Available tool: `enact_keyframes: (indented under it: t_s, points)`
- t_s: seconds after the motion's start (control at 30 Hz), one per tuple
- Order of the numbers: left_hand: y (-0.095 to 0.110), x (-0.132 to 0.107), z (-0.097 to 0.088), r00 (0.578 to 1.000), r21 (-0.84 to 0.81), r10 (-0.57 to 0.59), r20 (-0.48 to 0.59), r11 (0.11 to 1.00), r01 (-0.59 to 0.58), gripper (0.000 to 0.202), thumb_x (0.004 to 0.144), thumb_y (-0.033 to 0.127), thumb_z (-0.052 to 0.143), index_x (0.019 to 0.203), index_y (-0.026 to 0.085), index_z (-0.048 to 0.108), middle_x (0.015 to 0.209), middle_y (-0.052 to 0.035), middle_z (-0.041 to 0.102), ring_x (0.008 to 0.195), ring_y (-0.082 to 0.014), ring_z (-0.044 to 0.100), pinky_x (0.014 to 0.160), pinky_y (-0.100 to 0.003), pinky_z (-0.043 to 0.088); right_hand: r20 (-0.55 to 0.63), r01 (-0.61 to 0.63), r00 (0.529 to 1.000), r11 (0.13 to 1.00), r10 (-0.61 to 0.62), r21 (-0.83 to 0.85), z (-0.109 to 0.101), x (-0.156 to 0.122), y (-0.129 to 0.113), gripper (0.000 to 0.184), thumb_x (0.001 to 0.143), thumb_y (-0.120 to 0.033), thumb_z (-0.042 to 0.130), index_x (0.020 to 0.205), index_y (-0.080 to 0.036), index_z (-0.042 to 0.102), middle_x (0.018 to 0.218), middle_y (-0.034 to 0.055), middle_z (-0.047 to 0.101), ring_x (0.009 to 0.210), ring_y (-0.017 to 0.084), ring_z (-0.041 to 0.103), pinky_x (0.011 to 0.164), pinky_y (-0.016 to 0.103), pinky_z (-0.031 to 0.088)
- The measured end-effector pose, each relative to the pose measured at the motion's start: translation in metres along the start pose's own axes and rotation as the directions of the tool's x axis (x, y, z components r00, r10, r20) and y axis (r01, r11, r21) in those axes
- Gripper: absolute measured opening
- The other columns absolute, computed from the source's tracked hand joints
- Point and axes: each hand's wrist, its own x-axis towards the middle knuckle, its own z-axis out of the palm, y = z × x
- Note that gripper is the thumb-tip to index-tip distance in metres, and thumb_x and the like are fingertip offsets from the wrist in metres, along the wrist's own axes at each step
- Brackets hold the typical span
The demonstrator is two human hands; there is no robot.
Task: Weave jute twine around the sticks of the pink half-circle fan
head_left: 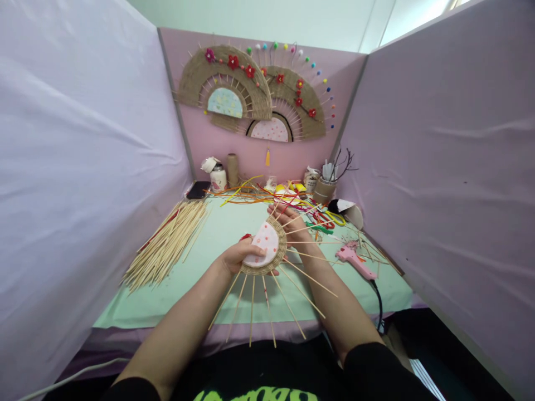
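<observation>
I hold a half-made fan (264, 247) over the green mat: a pink dotted half-disc rimmed with woven twine, with several thin wooden sticks fanning out toward me and to the right. My left hand (239, 254) grips the disc's left side, thumb lying across its face. My right hand (291, 221) is behind the fan's upper right edge, fingers curled among the sticks; what they pinch is hidden.
A pile of loose wooden sticks (167, 245) lies at left. A pink glue gun (354, 260) with a black cord lies at right. Coloured pipe cleaners (267, 196), jars and a twine spool (233, 170) line the back. Two finished fans (251, 94) hang on the rear wall.
</observation>
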Motion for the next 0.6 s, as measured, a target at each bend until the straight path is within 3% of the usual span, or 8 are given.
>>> enact_keyframes:
  t_s: [0.2, 0.33, 0.6]
  points:
    - [-0.0034, 0.0039, 0.0004, 0.999, -0.144, 0.034, 0.017, 0.989, -0.031, 0.041, 0.080, 0.024, 0.057, 0.115, 0.004, 0.060, 0.107, -0.0217, 0.068, 0.099, -0.0310, 0.065, 0.085, -0.048, 0.051, 0.019, 0.034, 0.999, 0.999, -0.034, 0.011, 0.0049, -0.0044, -0.0034, 0.037, 0.059, -0.016, 0.079, 0.094, -0.021, 0.069, 0.100, 0.0022, 0.073, 0.097, 0.016, 0.066, 0.090, 0.028, 0.051]
    - [-0.0043, 0.0070, 0.0001, 0.999, -0.140, 0.037, -0.001, 0.989, -0.037, 0.037, 0.079, 0.020, 0.056, 0.110, 0.003, 0.062, 0.102, -0.0213, 0.069, 0.094, -0.0287, 0.067, 0.081, -0.042, 0.053, 0.033, 0.058, 0.998, 0.998, -0.059, 0.027, 0.0029, -0.0040, -0.0048, 0.036, 0.060, -0.016, 0.079, 0.094, -0.021, 0.069, 0.099, 0.0019, 0.073, 0.096, 0.015, 0.067, 0.092, 0.027, 0.050]
    - [-0.0045, 0.0057, -0.0023, 0.999, -0.133, 0.025, 0.027, 0.991, -0.021, 0.039, 0.078, 0.017, 0.055, 0.114, 0.005, 0.060, 0.103, -0.0204, 0.069, 0.097, -0.0295, 0.066, 0.082, -0.043, 0.052, 0.034, 0.077, 0.996, 0.996, -0.079, 0.033, 0.0007, -0.0027, -0.0066, 0.033, 0.061, -0.016, 0.078, 0.092, -0.023, 0.069, 0.098, 0.0010, 0.073, 0.098, 0.015, 0.066, 0.097, 0.030, 0.049]
